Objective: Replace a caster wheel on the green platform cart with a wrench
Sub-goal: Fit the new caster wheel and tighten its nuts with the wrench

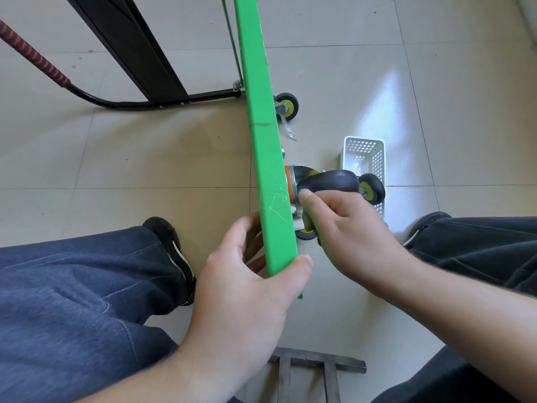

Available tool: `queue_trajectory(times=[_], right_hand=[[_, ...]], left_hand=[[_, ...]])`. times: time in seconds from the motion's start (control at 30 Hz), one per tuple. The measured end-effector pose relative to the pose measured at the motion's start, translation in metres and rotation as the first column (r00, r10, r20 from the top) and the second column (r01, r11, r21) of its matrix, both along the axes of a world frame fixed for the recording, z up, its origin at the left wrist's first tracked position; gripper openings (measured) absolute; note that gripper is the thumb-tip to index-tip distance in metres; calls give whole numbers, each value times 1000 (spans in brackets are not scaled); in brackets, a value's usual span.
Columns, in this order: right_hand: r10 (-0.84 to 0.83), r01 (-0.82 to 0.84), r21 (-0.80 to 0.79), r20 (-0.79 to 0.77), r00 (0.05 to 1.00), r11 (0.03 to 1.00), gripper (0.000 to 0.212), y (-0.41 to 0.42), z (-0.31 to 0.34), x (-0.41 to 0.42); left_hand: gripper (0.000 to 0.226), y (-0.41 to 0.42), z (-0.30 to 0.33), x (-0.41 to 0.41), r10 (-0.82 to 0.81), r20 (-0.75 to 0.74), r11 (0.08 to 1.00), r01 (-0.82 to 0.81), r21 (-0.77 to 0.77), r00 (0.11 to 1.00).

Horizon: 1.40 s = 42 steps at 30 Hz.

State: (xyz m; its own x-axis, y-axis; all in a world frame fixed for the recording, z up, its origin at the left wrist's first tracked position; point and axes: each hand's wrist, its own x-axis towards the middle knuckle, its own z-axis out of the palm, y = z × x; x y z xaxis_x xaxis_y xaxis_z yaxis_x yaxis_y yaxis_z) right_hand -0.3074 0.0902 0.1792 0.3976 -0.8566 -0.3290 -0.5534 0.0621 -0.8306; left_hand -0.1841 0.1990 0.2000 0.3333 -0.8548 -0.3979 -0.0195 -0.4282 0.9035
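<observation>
Green platform cart (263, 158) stands on edge; left hand (250, 274) curls around its near corner, while right hand (345, 231), fingers bent, grips the black caster wheel (328, 181).

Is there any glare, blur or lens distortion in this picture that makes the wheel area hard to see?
Head view: a bright window glare lies on the glossy beige floor tiles beyond the white perforated plastic basket; the straight green platform cart edge and tile joints bow from the wide-angle lens; the large black rubber caster wheel is sharp, partly hidden by the right hand.
</observation>
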Motion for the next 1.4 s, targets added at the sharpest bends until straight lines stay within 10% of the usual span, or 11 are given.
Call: queue_trajectory(times=[0.3, 0.63, 0.9, 1.4], right_hand=[[38, -35, -23, 120, 992, 999, 7, 2, 1, -2], [57, -59, -31, -67, 996, 998, 58, -1, 2, 3], [-81, 83, -9, 130, 988, 996, 12, -4, 4, -1], [122, -120, -179, 4, 992, 976, 3, 1, -6, -3]], left_hand=[[37, -1, 2, 0, -11, -8, 1000, 11, -9, 1000], [41, -1, 4, -1, -6, -39, 1000, 5, -26, 999], [35, -2, 3, -2, 8, -24, 1000, -9, -13, 1000], [41, -2, 3, -2, 12, -53, 1000, -13, -19, 999]])
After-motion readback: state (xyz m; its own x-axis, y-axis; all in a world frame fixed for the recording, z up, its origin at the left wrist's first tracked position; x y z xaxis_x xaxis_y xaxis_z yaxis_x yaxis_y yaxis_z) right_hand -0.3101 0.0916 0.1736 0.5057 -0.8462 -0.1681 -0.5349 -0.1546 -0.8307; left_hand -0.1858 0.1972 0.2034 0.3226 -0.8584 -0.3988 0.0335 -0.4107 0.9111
